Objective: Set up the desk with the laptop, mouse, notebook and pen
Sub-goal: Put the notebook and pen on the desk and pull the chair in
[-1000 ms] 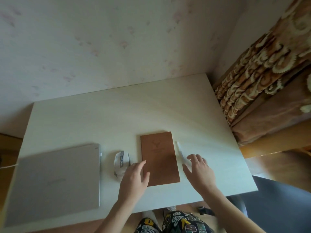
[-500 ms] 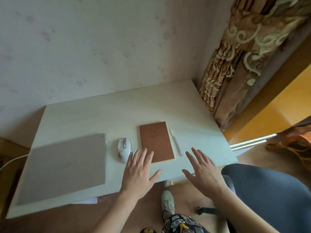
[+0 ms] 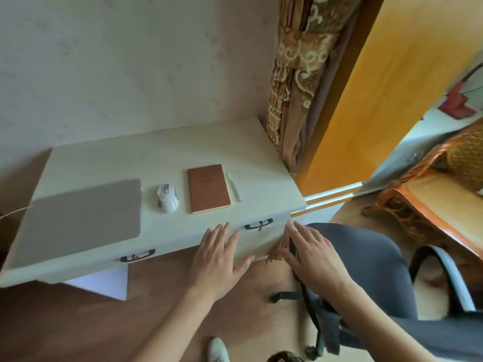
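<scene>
On the pale desk (image 3: 167,152) four things lie in a row. A closed grey laptop (image 3: 78,218) sits at the left. Right of it is a white mouse (image 3: 167,198), then a closed brown notebook (image 3: 208,188), then a white pen (image 3: 234,187). My left hand (image 3: 217,259) hovers open in front of the desk's front edge, fingers spread, holding nothing. Over by the desk's right front corner my right hand (image 3: 313,254) is open too, above the chair. Neither hand touches the objects.
A dark grey office chair (image 3: 371,270) stands at the right, close to the desk. Two drawers with dark handles (image 3: 258,223) face me. A patterned curtain (image 3: 295,74) hangs beside the desk's right end. A wicker chair (image 3: 444,178) is farther right. White paper (image 3: 104,283) lies under the desk.
Both hands have drawn back off the desk toward me, and the view has pulled away and turned right. The laptop, mouse, notebook and pen stay where they lay.
</scene>
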